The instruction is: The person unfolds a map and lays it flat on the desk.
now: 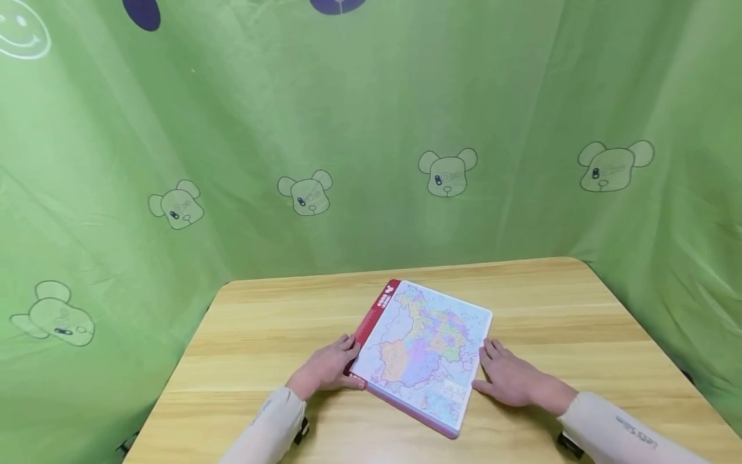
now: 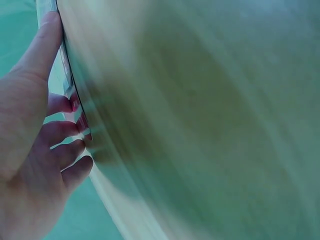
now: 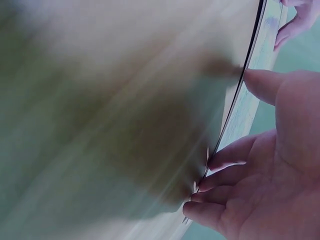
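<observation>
A flat rectangular map board lies tilted on the wooden table. A coloured map fills its top, with a red band along the left side and a pinkish front edge. My left hand touches its near left corner, thumb at the front edge and fingers along the red side. At the opposite side, my right hand rests its fingertips and thumb against the right edge. In the right wrist view the fingers and thumb meet the board's thin dark edge. The left wrist view shows the left thumb extended along the board.
The light wooden table has rounded far corners. A green curtain printed with bear heads hangs behind the table and at both sides. Dark straps show under the sleeves at the wrists.
</observation>
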### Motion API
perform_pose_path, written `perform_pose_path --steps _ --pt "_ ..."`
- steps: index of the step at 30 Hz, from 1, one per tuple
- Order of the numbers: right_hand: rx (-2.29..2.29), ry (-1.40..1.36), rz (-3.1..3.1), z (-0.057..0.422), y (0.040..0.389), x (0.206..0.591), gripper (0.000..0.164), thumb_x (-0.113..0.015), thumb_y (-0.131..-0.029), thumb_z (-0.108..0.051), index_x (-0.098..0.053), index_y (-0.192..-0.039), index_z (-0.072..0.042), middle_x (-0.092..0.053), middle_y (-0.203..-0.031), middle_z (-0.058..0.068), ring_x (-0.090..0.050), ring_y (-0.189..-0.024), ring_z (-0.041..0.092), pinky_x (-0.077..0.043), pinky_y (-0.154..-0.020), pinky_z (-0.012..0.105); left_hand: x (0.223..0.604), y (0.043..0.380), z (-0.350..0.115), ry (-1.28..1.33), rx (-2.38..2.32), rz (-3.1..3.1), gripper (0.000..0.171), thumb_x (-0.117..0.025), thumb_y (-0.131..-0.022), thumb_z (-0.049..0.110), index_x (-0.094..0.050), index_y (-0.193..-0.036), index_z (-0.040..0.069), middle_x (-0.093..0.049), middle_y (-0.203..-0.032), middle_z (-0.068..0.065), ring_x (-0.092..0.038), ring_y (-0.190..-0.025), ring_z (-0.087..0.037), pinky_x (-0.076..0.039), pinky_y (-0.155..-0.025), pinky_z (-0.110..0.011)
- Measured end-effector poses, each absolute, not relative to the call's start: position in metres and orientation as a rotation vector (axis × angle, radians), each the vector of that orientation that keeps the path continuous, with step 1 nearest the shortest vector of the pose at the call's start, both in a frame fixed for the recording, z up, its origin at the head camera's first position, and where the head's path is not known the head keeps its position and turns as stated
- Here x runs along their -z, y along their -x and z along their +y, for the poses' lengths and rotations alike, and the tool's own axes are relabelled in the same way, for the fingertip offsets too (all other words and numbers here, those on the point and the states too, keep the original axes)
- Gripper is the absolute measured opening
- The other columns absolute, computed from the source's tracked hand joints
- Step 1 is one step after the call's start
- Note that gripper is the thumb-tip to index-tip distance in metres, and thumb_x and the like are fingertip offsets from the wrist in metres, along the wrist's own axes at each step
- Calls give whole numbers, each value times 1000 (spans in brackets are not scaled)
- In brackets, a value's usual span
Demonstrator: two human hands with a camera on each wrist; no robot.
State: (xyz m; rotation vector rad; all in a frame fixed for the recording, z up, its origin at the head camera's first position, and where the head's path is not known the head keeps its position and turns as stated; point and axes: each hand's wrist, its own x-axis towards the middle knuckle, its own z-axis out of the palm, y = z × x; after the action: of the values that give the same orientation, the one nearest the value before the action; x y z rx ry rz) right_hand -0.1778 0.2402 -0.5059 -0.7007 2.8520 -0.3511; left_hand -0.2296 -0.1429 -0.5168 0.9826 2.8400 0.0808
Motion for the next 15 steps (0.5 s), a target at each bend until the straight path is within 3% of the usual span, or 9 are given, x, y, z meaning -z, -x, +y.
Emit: perform_pose_path --steps 15 --pt "330 713 2869 242 197 506 74 -57 -92 -39 -40 -127 24 -27 -137 44 -23 -128 58 -25 -105 61 518 222 -143 -981 -8 2868 87 -57 -81 65 -42 -142 6 -32 -148 -18 -31 -136 -33 -35 -106 -40"
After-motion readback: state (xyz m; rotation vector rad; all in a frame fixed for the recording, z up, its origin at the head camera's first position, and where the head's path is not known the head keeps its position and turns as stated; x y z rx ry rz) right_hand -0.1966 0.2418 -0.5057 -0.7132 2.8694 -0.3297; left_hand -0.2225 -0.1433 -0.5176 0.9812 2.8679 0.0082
